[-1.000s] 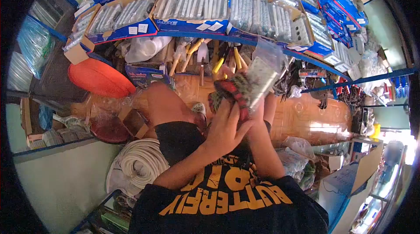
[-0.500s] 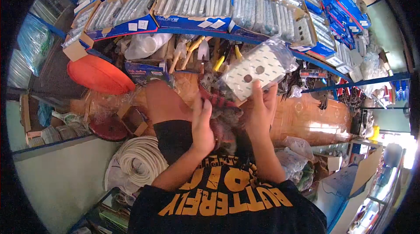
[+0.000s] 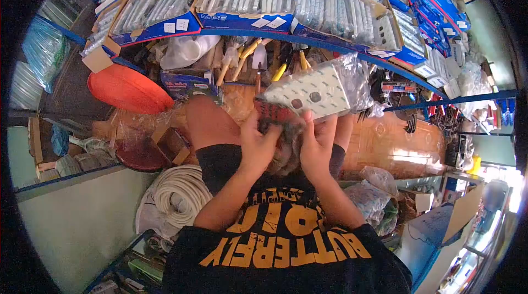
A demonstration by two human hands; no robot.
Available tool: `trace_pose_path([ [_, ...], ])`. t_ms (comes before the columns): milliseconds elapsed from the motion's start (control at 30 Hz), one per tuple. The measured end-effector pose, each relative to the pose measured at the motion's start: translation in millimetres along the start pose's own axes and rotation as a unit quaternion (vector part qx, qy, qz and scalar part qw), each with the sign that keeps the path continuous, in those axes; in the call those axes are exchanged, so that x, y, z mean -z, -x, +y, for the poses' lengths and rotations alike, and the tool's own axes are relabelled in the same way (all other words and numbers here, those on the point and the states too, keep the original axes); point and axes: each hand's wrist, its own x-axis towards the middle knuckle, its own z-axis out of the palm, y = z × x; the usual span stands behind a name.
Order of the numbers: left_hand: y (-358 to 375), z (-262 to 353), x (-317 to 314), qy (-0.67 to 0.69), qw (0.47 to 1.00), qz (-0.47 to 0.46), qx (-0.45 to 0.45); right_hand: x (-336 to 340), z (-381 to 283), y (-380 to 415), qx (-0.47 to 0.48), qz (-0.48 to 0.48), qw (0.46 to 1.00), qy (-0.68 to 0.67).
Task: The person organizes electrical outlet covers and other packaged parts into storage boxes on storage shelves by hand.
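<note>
In my right hand [image 3: 319, 143] is a white faceplate [image 3: 324, 93] with two round holes and small printed marks, inside a clear plastic wrapper. My right thumb presses on its lower edge and the fingers are behind it. A red and dark grey cloth [image 3: 276, 112] is bunched in my left hand [image 3: 258, 143], its upper part touching the plate's left corner. The cloth's grey lower part hangs between my two hands above my lap.
Blue boxes [image 3: 242, 22] packed with wrapped plates line the shelf ahead. Below it lie trowels [image 3: 259, 57] and other handled tools. An orange-red basin [image 3: 129, 89] stands at left, above a coil of white hose [image 3: 179, 198]. A cardboard box [image 3: 459, 217] stands at right.
My left hand has gone from beside the cloth to gripping it and raised it to the plate. The plate has come down slightly and tilted flatter, closer to my left hand.
</note>
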Motion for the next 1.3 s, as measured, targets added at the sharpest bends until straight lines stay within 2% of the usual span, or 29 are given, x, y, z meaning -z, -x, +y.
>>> trace_pose_path([
  [33,-2.4,2.8,-1.6,0.098,0.993,0.035,0.049,1.5,1.1,2.8,-0.043,-0.009,0.998,0.039],
  [100,-8.2,5.1,-0.5,0.127,0.99,0.033,0.052,-0.7,0.4,2.3,-0.023,-0.003,0.999,0.03],
  [167,-8.4,13.1,-5.4,0.034,0.999,0.026,0.015,-4.9,-4.9,-2.0,-0.005,0.002,1.0,0.021],
  [200,-7.4,5.7,-6.8,-0.045,0.997,0.002,-0.06,-7.9,-11.4,-6.3,0.02,0.032,0.999,-0.017],
  [233,-3.4,6.3,-11.3,-0.046,0.997,0.001,-0.059,-9.9,-15.8,-9.3,0.044,0.064,0.995,-0.056],
  [300,7.2,8.1,-18.9,-0.084,0.989,0.014,-0.12,-0.3,-17.6,-11.6,0.029,0.055,0.997,-0.048],
  [333,7.1,7.1,-9.9,-0.109,0.989,-0.044,-0.086,4.5,-15.0,-10.8,0.006,0.03,0.999,-0.014],
  [367,8.0,-0.2,-10.3,-0.108,0.99,-0.044,-0.084,7.2,-13.4,-9.8,-0.017,0.004,1.0,0.02],
  [433,7.2,-7.9,-13.6,0.057,0.998,-0.012,-0.014,3.4,-18.1,-8.9,-0.022,0.017,0.998,0.057],
  [467,8.3,-4.0,-14.0,0.058,0.998,-0.015,-0.013,0.2,-27.7,-11.4,0.014,0.036,0.997,0.062],
  [500,9.6,1.9,-13.8,0.129,0.988,0.007,0.08,-0.6,-33.7,-15.4,0.053,0.056,0.995,0.069],
  [533,9.4,8.2,-14.6,0.198,0.964,0.025,0.173,3.4,-30.6,-23.7,0.081,0.086,0.993,-0.003],
  [567,7.6,5.0,-12.6,0.201,0.964,0.014,0.174,17.4,-39.4,-35.9,0.097,0.091,0.991,0.013],
  [633,5.0,-4.6,-2.4,0.186,0.972,0.048,0.131,45.8,-69.7,-66.0,0.134,0.106,0.982,0.085],
  [667,5.5,-1.4,4.3,0.189,0.972,0.037,0.133,82.9,-72.0,-91.0,0.154,0.104,0.962,0.198],
  [700,7.9,4.0,11.3,0.2,0.966,0.02,0.16,101.9,-84.7,-111.7,0.191,0.128,0.945,0.234],
  [733,10.8,8.4,13.1,0.21,0.96,0.006,0.187,110.7,-102.8,-129.8,0.171,0.155,0.929,0.29],
  [767,13.2,11.7,10.2,0.212,0.959,0.001,0.188,125.7,-109.7,-153.5,0.24,0.167,0.868,0.402],
  [800,15.0,15.1,7.4,0.216,0.956,0.014,0.199,140.0,-114.8,-176.3,0.182,0.191,0.825,0.499],
  [867,16.7,14.4,4.6,0.217,0.953,0.021,0.21,148.2,-109.0,-223.2,0.2,0.191,0.722,0.634],
  [900,16.6,7.2,5.6,0.193,0.959,-0.016,0.207,150.7,-107.5,-241.8,0.153,0.13,0.727,0.657],
  [933,17.3,2.9,6.5,0.169,0.963,-0.051,0.203,159.8,-95.0,-268.8,0.134,0.099,0.703,0.691],
  [1033,16.1,5.1,-3.2,0.119,0.98,-0.047,0.154,148.0,-93.8,-297.6,0.097,0.094,0.69,0.711],
  [1067,15.3,11.0,-3.2,0.124,0.976,-0.055,0.171,146.6,-92.7,-304.3,0.101,0.094,0.691,0.709],
  [1167,10.5,17.4,-1.0,0.102,0.983,-0.062,0.137,141.4,-79.5,-316.5,0.061,0.075,0.687,0.72],
  [1267,3.9,12.3,5.1,0.078,0.984,-0.05,0.15,144.9,-34.6,-328.7,0.076,0.073,0.677,0.728],
  [1300,3.0,14.5,5.8,0.078,0.984,-0.051,0.149,154.6,-6.8,-342.5,0.057,0.056,0.702,0.708],
])
